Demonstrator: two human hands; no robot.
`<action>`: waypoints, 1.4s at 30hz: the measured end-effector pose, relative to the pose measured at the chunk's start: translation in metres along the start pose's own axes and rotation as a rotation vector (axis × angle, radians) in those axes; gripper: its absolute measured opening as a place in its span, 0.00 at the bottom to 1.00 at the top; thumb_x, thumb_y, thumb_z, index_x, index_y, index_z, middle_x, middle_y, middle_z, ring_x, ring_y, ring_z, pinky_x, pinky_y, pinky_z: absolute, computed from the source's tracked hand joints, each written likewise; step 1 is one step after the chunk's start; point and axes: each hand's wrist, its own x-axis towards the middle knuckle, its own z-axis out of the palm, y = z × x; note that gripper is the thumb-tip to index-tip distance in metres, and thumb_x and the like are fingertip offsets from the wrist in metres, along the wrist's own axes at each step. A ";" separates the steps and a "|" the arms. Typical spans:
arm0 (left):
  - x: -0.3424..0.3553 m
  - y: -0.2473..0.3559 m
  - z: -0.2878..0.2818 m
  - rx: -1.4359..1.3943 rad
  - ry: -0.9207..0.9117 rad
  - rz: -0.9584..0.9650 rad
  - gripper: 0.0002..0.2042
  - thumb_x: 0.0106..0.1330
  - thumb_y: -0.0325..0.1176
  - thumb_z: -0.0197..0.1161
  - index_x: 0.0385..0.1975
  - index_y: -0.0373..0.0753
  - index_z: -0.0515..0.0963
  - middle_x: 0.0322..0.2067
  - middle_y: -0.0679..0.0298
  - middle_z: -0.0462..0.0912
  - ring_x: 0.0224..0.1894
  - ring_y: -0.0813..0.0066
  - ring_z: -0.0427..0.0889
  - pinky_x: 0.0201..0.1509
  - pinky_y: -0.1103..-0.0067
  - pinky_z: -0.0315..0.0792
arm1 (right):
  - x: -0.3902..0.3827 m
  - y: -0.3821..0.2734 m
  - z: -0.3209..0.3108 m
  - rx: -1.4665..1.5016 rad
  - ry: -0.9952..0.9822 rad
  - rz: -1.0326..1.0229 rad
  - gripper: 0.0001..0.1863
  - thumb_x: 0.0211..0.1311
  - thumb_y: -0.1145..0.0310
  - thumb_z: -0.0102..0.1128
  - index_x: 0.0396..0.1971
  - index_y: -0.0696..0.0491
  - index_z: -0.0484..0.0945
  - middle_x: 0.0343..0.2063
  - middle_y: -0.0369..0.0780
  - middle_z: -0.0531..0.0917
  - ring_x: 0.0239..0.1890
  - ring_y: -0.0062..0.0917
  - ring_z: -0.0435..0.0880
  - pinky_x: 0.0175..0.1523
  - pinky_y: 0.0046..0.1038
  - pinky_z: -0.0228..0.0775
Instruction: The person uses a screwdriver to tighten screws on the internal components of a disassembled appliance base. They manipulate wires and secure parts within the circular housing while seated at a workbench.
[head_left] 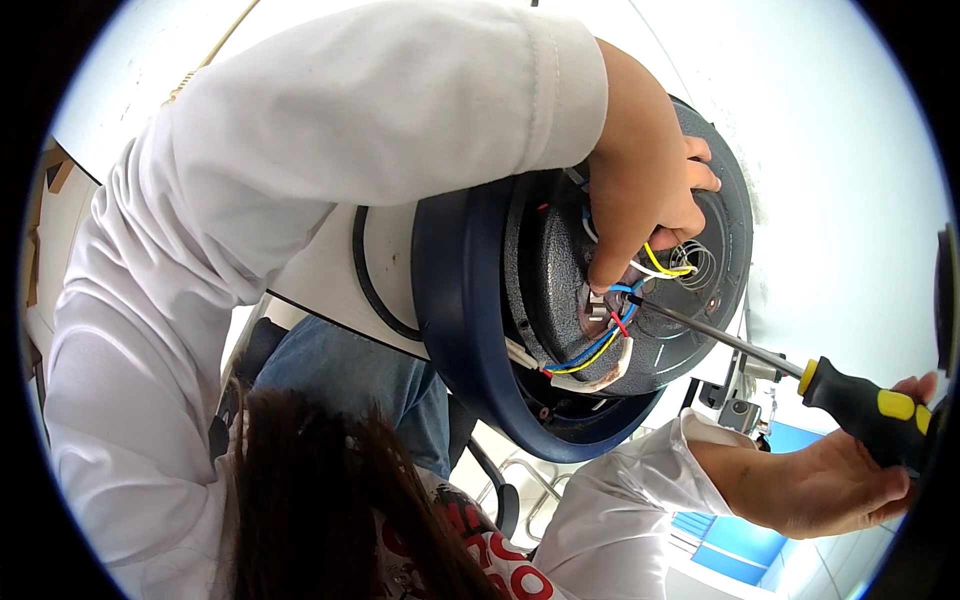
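A round appliance [455, 270] with a dark blue housing stands tilted on the table, its speckled dark grey metal inside exposed. My left hand [645, 180] lies bent over it, thumb pressed beside a small metal clip [597, 307] and fingers curled on the plate. Near those fingers are a coil spring [705, 265] and a yellow wire [655, 258]. Blue, red and yellow wires run past the clip into a pale sleeve [600, 380]. At the right, my right hand [825, 485] grips the black and yellow handle of a screwdriver [725, 348]. Its tip reaches the wires beside the clip.
A black cord [370, 275] curves along the white table [310, 285] left of the appliance. My jeans-covered leg [345, 385] is below the table edge. Dark metal fittings [740, 410] appear behind my right wrist. Long hair [305, 490] hangs into the lower view.
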 end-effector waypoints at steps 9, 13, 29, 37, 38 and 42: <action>-0.002 -0.003 0.001 -0.014 0.017 0.011 0.25 0.45 0.53 0.72 0.39 0.49 0.74 0.69 0.46 0.49 0.73 0.46 0.36 0.65 0.45 0.49 | 0.029 0.009 -0.013 0.398 -0.655 -0.104 0.28 0.63 0.69 0.60 0.62 0.36 0.63 0.56 0.44 0.68 0.50 0.46 0.77 0.48 0.32 0.84; -0.005 0.002 0.000 -0.052 0.048 0.014 0.22 0.45 0.48 0.74 0.35 0.46 0.73 0.69 0.48 0.51 0.74 0.47 0.37 0.67 0.38 0.35 | 0.014 0.002 -0.003 0.320 -0.455 -0.054 0.36 0.63 0.71 0.58 0.67 0.35 0.53 0.55 0.45 0.69 0.46 0.49 0.79 0.44 0.27 0.85; -0.004 -0.001 0.007 0.045 0.115 0.035 0.26 0.45 0.57 0.71 0.41 0.49 0.76 0.68 0.47 0.52 0.73 0.48 0.43 0.64 0.52 0.58 | 0.000 -0.018 -0.022 0.463 -0.142 0.366 0.36 0.63 0.48 0.55 0.63 0.55 0.59 0.61 0.54 0.65 0.67 0.48 0.61 0.68 0.44 0.58; -0.006 0.005 -0.010 0.022 -0.040 -0.014 0.22 0.46 0.51 0.71 0.37 0.46 0.75 0.63 0.51 0.60 0.71 0.52 0.45 0.65 0.47 0.46 | 0.009 -0.007 -0.002 0.247 -0.351 0.005 0.41 0.53 0.62 0.69 0.66 0.39 0.57 0.56 0.49 0.68 0.51 0.46 0.73 0.48 0.37 0.80; -0.006 0.005 -0.013 -0.040 -0.090 -0.006 0.21 0.47 0.47 0.72 0.35 0.46 0.73 0.69 0.48 0.51 0.74 0.47 0.36 0.67 0.39 0.36 | 0.011 -0.006 0.000 0.294 -0.381 -0.042 0.42 0.52 0.64 0.71 0.66 0.37 0.57 0.55 0.48 0.69 0.49 0.46 0.75 0.46 0.36 0.83; -0.008 0.002 -0.009 -0.053 -0.039 -0.007 0.21 0.46 0.47 0.73 0.35 0.46 0.73 0.69 0.48 0.51 0.74 0.47 0.37 0.67 0.39 0.36 | 0.010 -0.001 0.000 0.347 -0.402 0.058 0.35 0.58 0.60 0.64 0.64 0.48 0.61 0.58 0.53 0.68 0.54 0.47 0.74 0.55 0.46 0.71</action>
